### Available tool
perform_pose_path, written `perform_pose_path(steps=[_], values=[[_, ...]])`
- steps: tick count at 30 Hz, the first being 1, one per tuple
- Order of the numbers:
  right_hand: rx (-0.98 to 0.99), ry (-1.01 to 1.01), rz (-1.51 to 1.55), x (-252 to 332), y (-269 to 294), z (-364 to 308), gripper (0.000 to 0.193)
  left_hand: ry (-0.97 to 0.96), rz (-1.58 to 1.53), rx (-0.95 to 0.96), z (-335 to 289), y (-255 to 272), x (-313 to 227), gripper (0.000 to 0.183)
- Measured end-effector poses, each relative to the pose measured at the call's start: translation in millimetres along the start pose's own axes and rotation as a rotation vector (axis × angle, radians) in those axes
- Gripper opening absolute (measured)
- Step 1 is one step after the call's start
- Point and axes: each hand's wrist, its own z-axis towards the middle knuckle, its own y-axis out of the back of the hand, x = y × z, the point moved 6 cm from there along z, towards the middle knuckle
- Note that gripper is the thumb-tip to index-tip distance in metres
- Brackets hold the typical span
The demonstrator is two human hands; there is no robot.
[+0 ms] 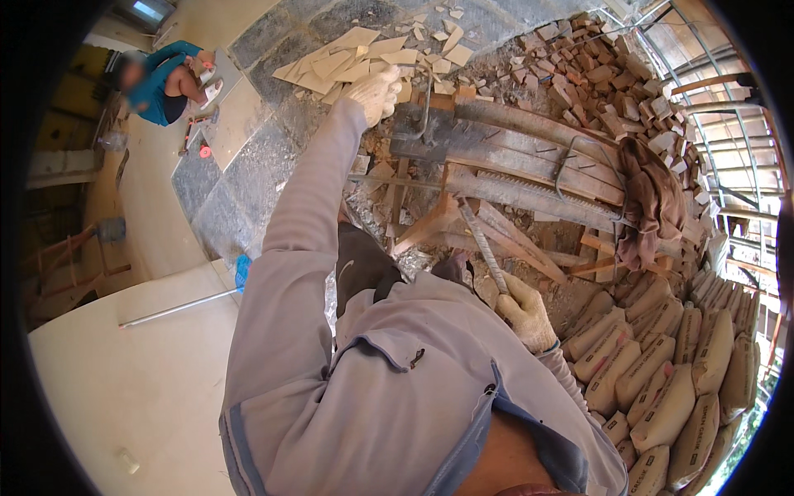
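In a pale knit glove, my left hand is stretched out at the far end of a rough wooden bench, beside broken cream tile pieces. Its fingers are curled; what they hold, if anything, is hidden. Closer to my body, my gloved right hand grips the lower end of a grey metal bar. The bar's upper end is near the bench's near edge. Bent metal rods and nails stand on the bench. A brown cloth hangs over its right end.
Broken bricks lie heaped at the far right. Full sacks are stacked at the near right. On the left, another person squats on the floor near a red-ended tool. A pole with a blue head lies on pale flooring.
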Motion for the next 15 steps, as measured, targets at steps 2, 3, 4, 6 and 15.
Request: perform_pose_path(steps=[2,3,4,6,15], values=[[0.026,-0.115,0.028,-3.6,-6.8,0.0,0.051,0.008,0.108,-0.025,5.1,-1.7,3.9,0.021],[0.024,-0.113,0.013,-0.1,-8.5,2.0,0.052,0.025,0.141,-0.032,10.3,-2.9,4.7,0.021],[0.014,-0.097,-0.033,4.9,-7.9,4.7,0.053,0.032,0.171,-0.037,16.4,-3.7,4.1,0.022],[0.043,-0.170,0.255,10.7,-10.6,6.8,0.055,0.079,-0.017,-0.006,23.7,-2.8,6.2,0.022],[-0.101,-0.240,0.191,2.9,-39.2,11.9,0.057,0.104,-0.074,0.036,19.0,11.2,25.6,0.019]])
